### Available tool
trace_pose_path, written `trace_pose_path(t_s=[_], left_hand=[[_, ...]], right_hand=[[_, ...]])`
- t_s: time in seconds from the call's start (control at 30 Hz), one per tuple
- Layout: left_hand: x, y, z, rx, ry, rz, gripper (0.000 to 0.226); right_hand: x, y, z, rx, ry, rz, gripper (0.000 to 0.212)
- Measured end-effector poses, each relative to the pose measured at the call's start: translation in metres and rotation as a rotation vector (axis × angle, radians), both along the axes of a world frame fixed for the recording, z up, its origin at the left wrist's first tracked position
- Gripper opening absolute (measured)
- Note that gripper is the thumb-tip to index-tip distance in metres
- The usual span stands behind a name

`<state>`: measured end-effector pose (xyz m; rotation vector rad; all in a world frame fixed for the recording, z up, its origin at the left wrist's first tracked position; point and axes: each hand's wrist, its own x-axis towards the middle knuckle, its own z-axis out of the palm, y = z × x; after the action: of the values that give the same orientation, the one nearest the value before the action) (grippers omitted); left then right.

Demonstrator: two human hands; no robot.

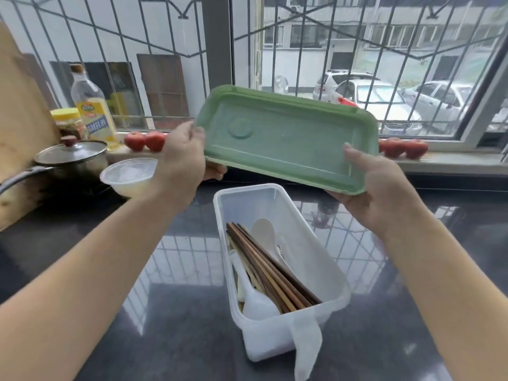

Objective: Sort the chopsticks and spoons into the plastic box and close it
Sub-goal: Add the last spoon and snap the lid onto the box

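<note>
A clear plastic box [327, 273] stands open on the dark counter in the middle of the head view. Inside it lie several brown wooden chopsticks [270, 266] and white spoons [257, 302]. Above and behind the box I hold its green lid [286, 138] in the air, tilted with its inner side toward me. My left hand [182, 158] grips the lid's left end, thumb on the face and fingers behind. My right hand [376, 188] grips the lid's near right corner the same way. A translucent latch flap [306, 345] hangs from the box's near end.
A lidded pot [74, 156] and a clear plastic bowl [127, 174] sit at the left. An oil bottle [92, 105], a yellow-capped jar [67, 121] and red tomatoes [144, 140] line the windowsill. A wooden board [19, 114] leans at far left.
</note>
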<state>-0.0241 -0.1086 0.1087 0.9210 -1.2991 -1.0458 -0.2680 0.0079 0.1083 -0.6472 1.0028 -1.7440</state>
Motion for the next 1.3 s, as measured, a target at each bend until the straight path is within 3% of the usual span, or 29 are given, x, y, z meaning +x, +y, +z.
trace_pose_path(t_s=[0.07, 0.1, 0.13, 0.27, 0.33, 0.5, 0.7, 0.8, 0.9, 1.03, 1.07, 1.17, 1.23, 1.3], left_hand=[[-0.008, 0.009, 0.005, 0.144, 0.169, -0.281, 0.049], [-0.013, 0.009, 0.005, 0.200, 0.152, -0.376, 0.048], [-0.020, 0.009, 0.002, 0.207, -0.002, -0.440, 0.041], [-0.057, 0.010, -0.035, -0.204, -1.470, -0.566, 0.045], [-0.070, 0.009, -0.049, -0.248, -1.783, -0.631, 0.055], [-0.073, 0.012, -0.040, -0.287, -1.980, -0.669, 0.061], [-0.055, 0.024, -0.035, -0.296, -2.140, -0.626, 0.029], [-0.055, 0.030, -0.038, -0.224, -2.173, -0.609, 0.028], [-0.051, 0.037, -0.031, -0.204, -2.089, -0.575, 0.035], [-0.010, 0.044, -0.012, -0.183, -1.400, -0.289, 0.048], [0.002, 0.047, -0.012, -0.190, -1.182, -0.195, 0.047], [0.028, 0.059, -0.025, -0.066, -0.575, 0.081, 0.035], [0.030, 0.066, -0.038, 0.174, -0.296, 0.082, 0.025], [0.026, 0.073, -0.047, 0.373, -0.105, -0.025, 0.018]], right_hand=[[-0.008, -0.002, -0.007, 0.040, -0.122, -0.155, 0.011], [-0.012, -0.003, -0.010, 0.017, -0.205, -0.207, 0.010], [-0.016, -0.003, -0.013, -0.014, -0.274, -0.261, 0.011], [-0.022, -0.002, -0.025, -0.042, -0.257, -0.351, 0.011], [-0.020, -0.002, -0.026, -0.015, -0.176, -0.333, 0.007], [-0.018, -0.004, -0.022, -0.031, -0.075, -0.309, 0.008], [-0.006, -0.008, -0.021, -0.048, -0.107, -0.263, 0.014], [0.001, -0.007, -0.021, -0.070, -0.068, -0.263, 0.017], [0.006, 0.002, -0.020, -0.115, 0.058, -0.278, 0.022], [0.005, 0.020, -0.023, -0.253, 0.378, -0.241, 0.022], [0.003, 0.025, -0.026, -0.289, 0.536, -0.243, 0.024], [0.003, 0.039, -0.041, -0.482, 1.268, -0.266, 0.044], [0.010, 0.047, -0.050, -0.615, 1.599, -0.245, 0.054], [0.019, 0.059, -0.052, -0.706, 1.776, -0.194, 0.047]])
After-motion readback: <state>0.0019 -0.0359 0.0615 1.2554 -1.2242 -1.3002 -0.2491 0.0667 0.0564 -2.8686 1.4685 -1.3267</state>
